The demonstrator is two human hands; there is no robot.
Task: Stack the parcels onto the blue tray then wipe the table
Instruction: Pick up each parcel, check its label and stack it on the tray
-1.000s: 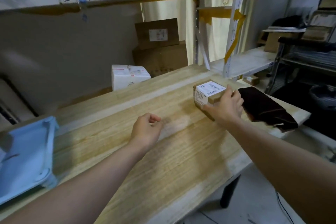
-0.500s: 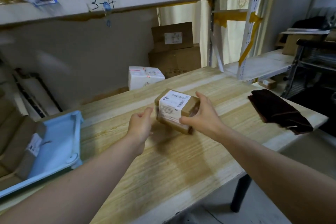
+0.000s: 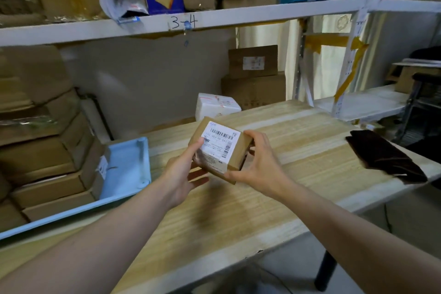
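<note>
A small brown parcel (image 3: pixel 235 157) with a white barcode label hangs tilted above the wooden table (image 3: pixel 298 150), held between both hands. My left hand (image 3: pixel 185 172) grips its left side, thumb on the label. My right hand (image 3: pixel 260 169) grips its right end. The blue tray (image 3: pixel 128 169) lies at the table's left end with several brown parcels (image 3: pixel 47 162) stacked on it. A white parcel (image 3: pixel 216 105) stands at the table's far edge. A dark brown cloth (image 3: pixel 384 155) lies folded at the right end.
Cardboard boxes (image 3: pixel 254 76) stand behind the table against the wall. A white shelf (image 3: pixel 214 20) marked 3-4 runs overhead, loaded with boxes and bags. A lower white shelf (image 3: pixel 360 102) and a dark rack (image 3: pixel 424 102) are at the right.
My right hand lifted the parcel off the table's right part and carried it left; my left hand came up and took hold of it too. The view turned left, showing more of the tray.
</note>
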